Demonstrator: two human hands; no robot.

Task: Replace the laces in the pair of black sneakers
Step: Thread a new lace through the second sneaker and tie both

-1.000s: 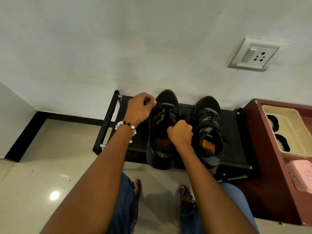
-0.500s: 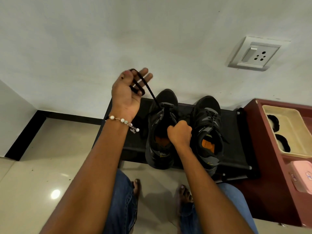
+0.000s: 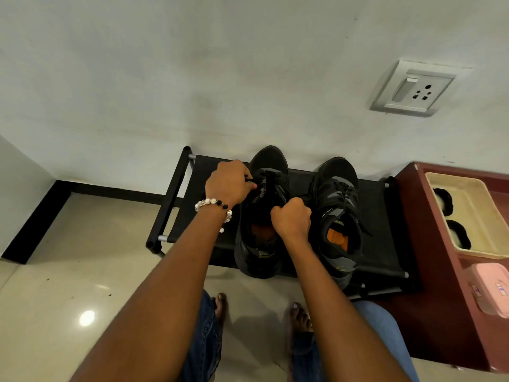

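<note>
Curling over the left sneaker [image 3: 261,216], both hands [image 3: 230,183] [image 3: 292,220] pinch its lace [image 3: 268,175].

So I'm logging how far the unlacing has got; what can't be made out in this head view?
- Lace on the left black sneaker: the left hand covers the toe-end eyelets.
- What the right hand grips: its curled fingers hide it.
- Right black sneaker: laces black on black, too fine to count.
- Dark objects in the cream plastic tray: partly hidden by its wall.
- Pink box: cut by the right edge.
</note>
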